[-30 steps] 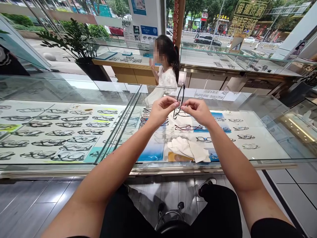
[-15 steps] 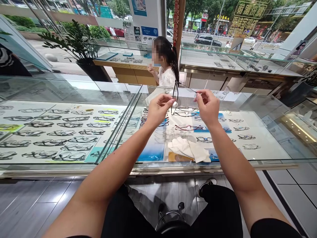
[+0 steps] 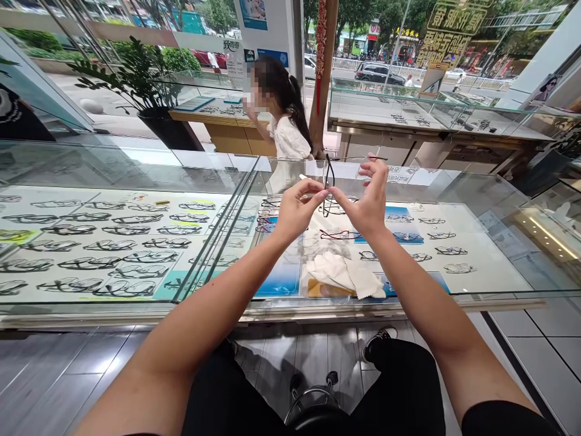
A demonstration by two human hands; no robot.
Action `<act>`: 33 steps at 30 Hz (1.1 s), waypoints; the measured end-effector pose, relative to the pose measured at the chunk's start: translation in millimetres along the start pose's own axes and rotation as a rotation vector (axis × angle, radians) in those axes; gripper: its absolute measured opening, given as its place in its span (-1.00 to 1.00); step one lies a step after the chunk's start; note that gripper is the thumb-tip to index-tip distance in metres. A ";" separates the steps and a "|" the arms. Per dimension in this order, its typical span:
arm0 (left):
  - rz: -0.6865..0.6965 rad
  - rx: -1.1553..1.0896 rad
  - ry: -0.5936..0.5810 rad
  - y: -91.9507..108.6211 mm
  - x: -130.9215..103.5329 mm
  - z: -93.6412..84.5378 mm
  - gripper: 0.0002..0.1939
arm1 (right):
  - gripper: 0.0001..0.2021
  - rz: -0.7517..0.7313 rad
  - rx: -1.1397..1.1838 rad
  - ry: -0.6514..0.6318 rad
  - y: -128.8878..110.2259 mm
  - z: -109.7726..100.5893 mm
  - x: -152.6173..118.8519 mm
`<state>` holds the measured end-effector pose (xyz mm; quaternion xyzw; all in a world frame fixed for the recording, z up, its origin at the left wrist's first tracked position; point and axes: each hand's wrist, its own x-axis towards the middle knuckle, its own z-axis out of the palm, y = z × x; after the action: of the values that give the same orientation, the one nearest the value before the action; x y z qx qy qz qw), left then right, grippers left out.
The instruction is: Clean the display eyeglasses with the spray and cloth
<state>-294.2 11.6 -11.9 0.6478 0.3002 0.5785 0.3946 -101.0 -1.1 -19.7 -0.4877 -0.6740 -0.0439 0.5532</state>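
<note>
A pair of dark thin-framed eyeglasses [image 3: 330, 171] is held up above the glass counter, its front turned nearly edge-on and one temple stretching to the right. My left hand [image 3: 300, 207] pinches the frame between thumb and fingers. With its thumb, my right hand [image 3: 368, 197] touches the frame close to the left fingertips, while its other fingers are raised by the temple. Below the hands, a crumpled white cleaning cloth [image 3: 333, 272] lies on the counter. Red-framed glasses [image 3: 338, 234] rest under the right hand.
Rows of glasses fill the display case [image 3: 109, 245] at left, and more lie on the right. A person [image 3: 288, 130] in white stands beyond the counter. Behind are a potted plant [image 3: 149, 91] and another glass showcase [image 3: 436, 115]. A stool base [image 3: 313, 393] is between my legs.
My right hand has slid from the temple's end toward the frame, its thumb now at the left fingertips. The glasses moved slightly right. The person beyond shifted left.
</note>
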 end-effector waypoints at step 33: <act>-0.100 -0.150 -0.040 3.1 1.9 -5.5 -0.50 | -0.65 -0.008 0.398 -0.360 -11.7 2.6 0.3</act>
<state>-299.6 12.5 -8.1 0.6119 0.2799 0.5660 0.4763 -111.0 -5.4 -14.8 -0.3666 -0.7589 0.1747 0.5091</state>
